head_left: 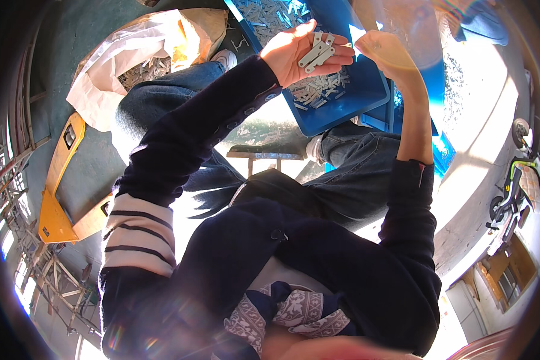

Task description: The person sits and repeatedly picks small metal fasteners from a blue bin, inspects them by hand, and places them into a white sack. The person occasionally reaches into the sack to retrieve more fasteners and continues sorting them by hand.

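Note:
My left hand (pixel 288 60) is held palm up over a blue bin (pixel 366 90), its fingers extended to the right. Several small flat metal plates (pixel 318 53) with holes lie across its palm and fingers. To the right, my right hand (pixel 385 53) is closed in a pinch, its fingertips close to the left hand's fingertips. Glare hides what they pinch, if anything. Beneath the hands, many loose metal pieces (pixel 318 90) cover part of the bin's floor.
At the left, a paper-lined sack (pixel 96 78) holds more metal pieces. A yellow pallet jack (pixel 57 186) is behind it on that side. My legs straddle a small bench (pixel 264 155). A green and black scooter (pixel 513 186) stands at the far right.

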A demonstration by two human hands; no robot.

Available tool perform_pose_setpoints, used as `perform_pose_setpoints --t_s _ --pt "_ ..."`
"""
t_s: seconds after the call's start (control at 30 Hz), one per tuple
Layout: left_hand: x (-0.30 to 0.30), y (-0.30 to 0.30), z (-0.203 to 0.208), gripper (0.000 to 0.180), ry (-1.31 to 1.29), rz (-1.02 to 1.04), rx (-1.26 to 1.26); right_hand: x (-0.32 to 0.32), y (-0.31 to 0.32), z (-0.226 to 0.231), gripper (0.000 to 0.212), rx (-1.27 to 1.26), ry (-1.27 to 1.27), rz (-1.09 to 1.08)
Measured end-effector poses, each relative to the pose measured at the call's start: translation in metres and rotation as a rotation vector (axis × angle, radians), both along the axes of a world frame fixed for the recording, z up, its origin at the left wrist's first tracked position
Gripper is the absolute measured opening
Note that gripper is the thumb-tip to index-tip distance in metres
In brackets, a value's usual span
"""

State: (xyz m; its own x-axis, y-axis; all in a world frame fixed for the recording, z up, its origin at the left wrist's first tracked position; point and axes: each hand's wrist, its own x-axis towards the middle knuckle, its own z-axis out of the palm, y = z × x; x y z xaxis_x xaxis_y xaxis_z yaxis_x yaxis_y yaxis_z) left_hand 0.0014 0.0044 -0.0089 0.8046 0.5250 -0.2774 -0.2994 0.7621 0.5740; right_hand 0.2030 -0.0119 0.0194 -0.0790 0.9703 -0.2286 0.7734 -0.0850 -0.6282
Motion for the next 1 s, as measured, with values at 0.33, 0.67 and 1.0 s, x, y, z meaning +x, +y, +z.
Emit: perform_pose_setpoints --t_s 0.33,0.67,1.0 --pt "-0.003 0.005 -0.021 0.057 -0.083 0.060 -0.035 -0.047 -0.018 0.007 0.019 0.380 0.024 0.525" --pt "-0.005 0.003 -0.010 0.049 -0.037 0.140 -0.016 -0.044 -0.011 0.006 0.006 0.626 0.155 0.357" --pt "-0.001 0.005 -0.006 0.058 -0.156 0.126 -0.035 -0.026 -0.008 0.015 0.023 -0.140 1.253 -0.023"
